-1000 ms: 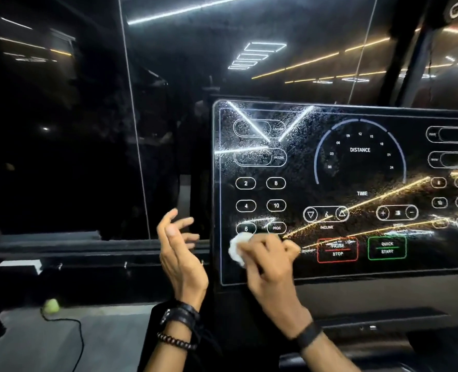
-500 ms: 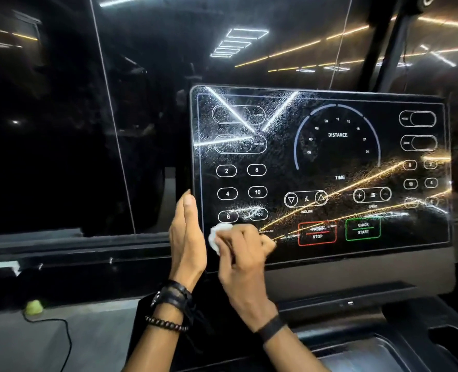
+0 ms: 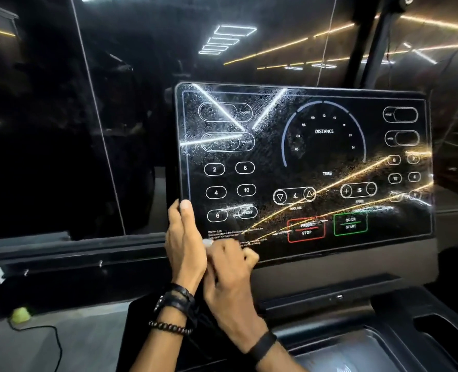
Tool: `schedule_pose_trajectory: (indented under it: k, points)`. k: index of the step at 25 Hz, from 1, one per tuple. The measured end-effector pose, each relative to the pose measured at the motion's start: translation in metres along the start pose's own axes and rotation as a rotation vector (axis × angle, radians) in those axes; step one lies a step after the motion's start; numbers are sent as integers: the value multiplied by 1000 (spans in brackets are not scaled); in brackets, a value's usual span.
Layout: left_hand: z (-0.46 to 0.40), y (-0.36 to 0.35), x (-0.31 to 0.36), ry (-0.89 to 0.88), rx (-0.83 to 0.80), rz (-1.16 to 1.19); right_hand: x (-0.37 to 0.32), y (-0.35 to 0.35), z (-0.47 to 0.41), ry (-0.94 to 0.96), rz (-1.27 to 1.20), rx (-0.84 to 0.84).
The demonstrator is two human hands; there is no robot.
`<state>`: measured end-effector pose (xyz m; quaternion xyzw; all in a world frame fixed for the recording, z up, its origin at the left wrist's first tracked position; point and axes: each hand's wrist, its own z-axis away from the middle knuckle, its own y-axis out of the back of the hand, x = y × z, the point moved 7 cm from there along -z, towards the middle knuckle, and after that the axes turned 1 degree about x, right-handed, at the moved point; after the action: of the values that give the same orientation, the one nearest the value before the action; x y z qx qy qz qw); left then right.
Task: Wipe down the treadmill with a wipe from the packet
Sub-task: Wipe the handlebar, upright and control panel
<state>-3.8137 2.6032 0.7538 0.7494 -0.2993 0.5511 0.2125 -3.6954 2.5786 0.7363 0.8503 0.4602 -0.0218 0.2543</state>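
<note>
Black glass fills the left half of the frame, a dark window with ceiling lights mirrored in it. At lower left a small yellow-green object sits on a grey floor with a thin cable trailing from it.

Left of centre, the left hand stands upright against the left edge of the treadmill console. Its fingers are nearly straight, its thumb lies on the front bezel, and it appears to steady the panel.

Just right of it, touching it, the right hand is curled around the wipe, of which only a small white corner shows. It presses the wipe to the console's lower left corner, beside the warning text.

Across the centre and right, the glossy panel is speckled with droplets or smears over most of its face, so it reads as wetted but not finished. At lower right lies the dark treadmill tray, with no sign of wiping. The packet is not in view. Much of the job seems left.
</note>
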Motion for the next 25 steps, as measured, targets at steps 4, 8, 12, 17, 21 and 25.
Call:
schedule_pose_trajectory:
  k: [4, 8, 12, 17, 21, 25]
  points:
    - [7, 5, -1, -34, 89, -29, 38, 29, 30, -33, -2, 62]
    - [8, 6, 1, -40, 188, -154, 61, 39, -11, -281, 0, 199]
    - [10, 4, 1, -83, 158, -150, 48, 27, 22, -82, -6, 52]
    - [9, 5, 3, -102, 194, -170, 73, 51, -28, -262, -13, 298]
    - [12, 4, 0, -80, 159, -166, 44, 26, -18, -62, -1, 115]
    - [10, 6, 5, -84, 171, -160, 71, 51, -28, -185, -54, 308]
